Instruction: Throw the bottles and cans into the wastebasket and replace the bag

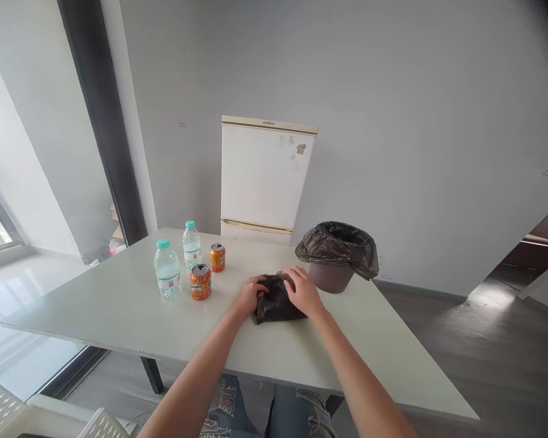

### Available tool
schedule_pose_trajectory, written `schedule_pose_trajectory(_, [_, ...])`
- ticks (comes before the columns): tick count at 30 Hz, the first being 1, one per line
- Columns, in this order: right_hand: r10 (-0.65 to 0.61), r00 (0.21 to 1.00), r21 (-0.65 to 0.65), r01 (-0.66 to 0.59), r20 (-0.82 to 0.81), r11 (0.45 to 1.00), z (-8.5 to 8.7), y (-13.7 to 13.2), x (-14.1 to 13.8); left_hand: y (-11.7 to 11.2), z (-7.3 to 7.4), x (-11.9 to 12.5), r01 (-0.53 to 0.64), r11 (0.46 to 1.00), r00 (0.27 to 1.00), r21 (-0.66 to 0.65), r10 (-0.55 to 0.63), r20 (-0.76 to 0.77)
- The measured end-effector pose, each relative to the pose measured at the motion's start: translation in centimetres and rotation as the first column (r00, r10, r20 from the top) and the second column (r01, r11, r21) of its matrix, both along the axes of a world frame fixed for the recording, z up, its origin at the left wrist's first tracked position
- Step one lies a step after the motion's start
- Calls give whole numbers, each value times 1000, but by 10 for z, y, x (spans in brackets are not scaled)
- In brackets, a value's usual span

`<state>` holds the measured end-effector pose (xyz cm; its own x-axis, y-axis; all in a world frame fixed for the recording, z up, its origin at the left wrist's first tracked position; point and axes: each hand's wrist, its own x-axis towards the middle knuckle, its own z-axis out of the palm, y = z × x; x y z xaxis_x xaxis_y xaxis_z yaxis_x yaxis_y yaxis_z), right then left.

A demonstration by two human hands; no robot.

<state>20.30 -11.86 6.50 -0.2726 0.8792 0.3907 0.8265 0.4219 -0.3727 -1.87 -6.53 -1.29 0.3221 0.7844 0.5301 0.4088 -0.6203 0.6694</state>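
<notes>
A crumpled black plastic bag lies on the white table in front of me. My left hand rests on the bag's left side with fingers curled onto it. My right hand lies on its right and top with fingers spread over the plastic. Just behind the bag stands a small bin lined with a black bag, its mouth open.
Two water bottles and two orange cans stand to the left of the bag. A white fridge stands against the wall behind the table. A white chair is at lower left.
</notes>
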Motion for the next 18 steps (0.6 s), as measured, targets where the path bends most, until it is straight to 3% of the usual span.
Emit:
schedule_pose_trajectory(4, [327,938,-130,-313,111,941,-20,-53,43,-22,24,-8,-30,997,998,64,26,54])
schedule_pose_trajectory(7, [250,958,-119,-234,138,965,-42,-68,61,-49,38,-22,79,994,992,74,-71,-105])
schedule_pose_trajectory(9, [176,977,-66,-169,117,983,-51,-64,63,-64,37,-29,158,987,947,23,-145,-286])
schedule_pose_trajectory(11, [173,980,-30,-171,103,985,-54,-55,60,-74,31,-31,154,988,908,-19,-149,-392])
schedule_pose_trajectory(15, [286,958,-18,-286,-8,958,-46,-44,52,-75,23,-23,15,990,948,-140,-58,-312])
schedule_pose_trajectory(18, [176,953,-101,-206,-248,973,-41,-37,44,-61,28,-13,-122,972,972,-203,76,-221])
